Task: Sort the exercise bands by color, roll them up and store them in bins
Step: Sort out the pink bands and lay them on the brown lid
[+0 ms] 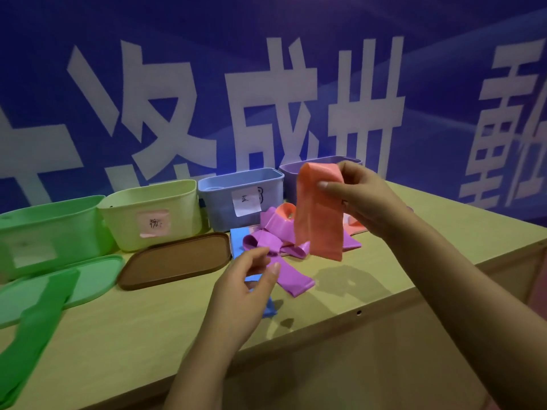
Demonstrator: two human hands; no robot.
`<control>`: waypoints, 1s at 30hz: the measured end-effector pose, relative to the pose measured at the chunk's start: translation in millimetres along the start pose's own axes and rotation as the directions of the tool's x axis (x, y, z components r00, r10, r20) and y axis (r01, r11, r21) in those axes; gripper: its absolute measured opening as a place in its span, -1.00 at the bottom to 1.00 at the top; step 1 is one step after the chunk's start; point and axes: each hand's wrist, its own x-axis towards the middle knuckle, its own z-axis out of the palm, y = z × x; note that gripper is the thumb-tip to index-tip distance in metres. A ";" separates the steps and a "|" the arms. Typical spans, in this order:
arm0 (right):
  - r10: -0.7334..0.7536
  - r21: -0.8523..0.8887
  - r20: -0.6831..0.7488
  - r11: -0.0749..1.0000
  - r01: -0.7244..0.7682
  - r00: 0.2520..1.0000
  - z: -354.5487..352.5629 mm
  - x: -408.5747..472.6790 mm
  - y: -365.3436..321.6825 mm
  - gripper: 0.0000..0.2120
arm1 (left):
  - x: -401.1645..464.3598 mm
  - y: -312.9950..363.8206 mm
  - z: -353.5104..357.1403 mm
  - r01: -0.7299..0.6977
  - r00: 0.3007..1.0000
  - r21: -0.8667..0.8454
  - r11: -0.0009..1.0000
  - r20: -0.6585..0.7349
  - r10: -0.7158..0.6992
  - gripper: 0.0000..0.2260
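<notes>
My right hand [358, 199] pinches the top of an orange band [318, 214] and holds it up so that it hangs over the pile. My left hand [247, 287] hovers below with loosely curled fingers and holds nothing. Under it lie purple bands [284, 247] and a blue band [238, 242] in a heap, with more orange bands [353, 226] behind. Along the back stand the green bin [44, 229], the yellow-green bin [151, 214], the blue bin [239, 196] and the purple bin [291, 173]. A green band [38, 327] lies at the left.
A brown lid [174, 260] and a green lid [97, 276] lie flat in front of the bins on the wooden table [133, 335]. The table's front edge runs diagonally below my arms. A blue banner with white characters fills the wall behind.
</notes>
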 end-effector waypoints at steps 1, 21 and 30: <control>-0.011 0.032 0.026 0.999 0.010 1.000 5.2 -5.2 -6.6 -0.76 | 0.4 5.5 -3.2 0.001 1.000 -0.071 0.997 -0.017 -0.003 -0.83; -0.221 0.327 0.513 0.944 0.049 0.829 111.4 -101.8 -7.7 -0.65 | -14.4 27.8 -70.7 0.145 0.988 -0.654 0.742 0.050 -0.149 -0.42; -0.206 0.329 0.213 0.935 0.128 0.955 116.8 -101.2 8.7 -0.84 | -21.2 26.1 -66.4 -0.090 0.986 -0.446 0.891 -0.166 0.017 -0.94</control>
